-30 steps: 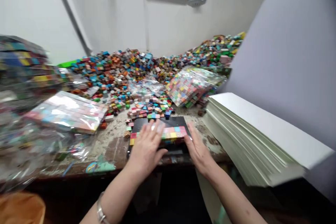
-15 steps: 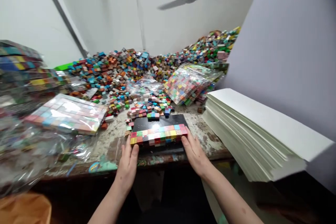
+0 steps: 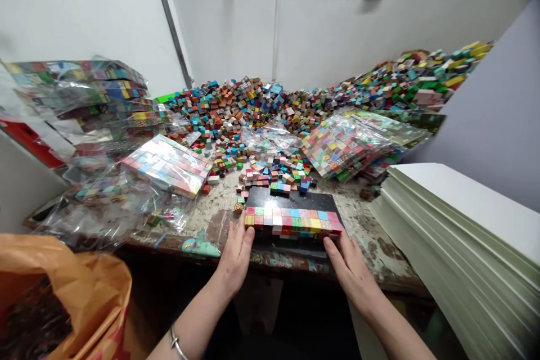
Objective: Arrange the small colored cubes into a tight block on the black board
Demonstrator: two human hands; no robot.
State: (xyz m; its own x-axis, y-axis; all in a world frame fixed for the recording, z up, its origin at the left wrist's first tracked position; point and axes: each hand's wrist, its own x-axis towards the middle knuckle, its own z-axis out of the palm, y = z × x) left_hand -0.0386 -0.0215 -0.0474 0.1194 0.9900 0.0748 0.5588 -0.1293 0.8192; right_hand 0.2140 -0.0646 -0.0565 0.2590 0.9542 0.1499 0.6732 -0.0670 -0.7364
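Between my two hands is a long bar of small patterned cubes (image 3: 291,221), packed tightly in rows of pink, yellow, green, blue and white. It sits over a glossy black board (image 3: 312,201) near the table's front edge. My left hand (image 3: 237,250) grips the bar's left end, thumb at the front. On the right end, my right hand (image 3: 348,259) presses in the same way, its thumb on the near face. A short row of cubes (image 3: 280,188) lies at the board's far edge, beside many loose cubes (image 3: 270,171).
A large heap of coloured cubes (image 3: 236,104) lines the wall. Plastic-wrapped cube panels lie left (image 3: 169,163) and right (image 3: 343,143), with a wrapped stack (image 3: 105,87) farther left. A thick pile of white sheets (image 3: 476,191) stands right; an orange bag (image 3: 97,287) is at lower left.
My view has turned left, so everything sits farther right and more of the orange bag and wrapped stack shows. Both hands still hold the bar of cubes over the black board.
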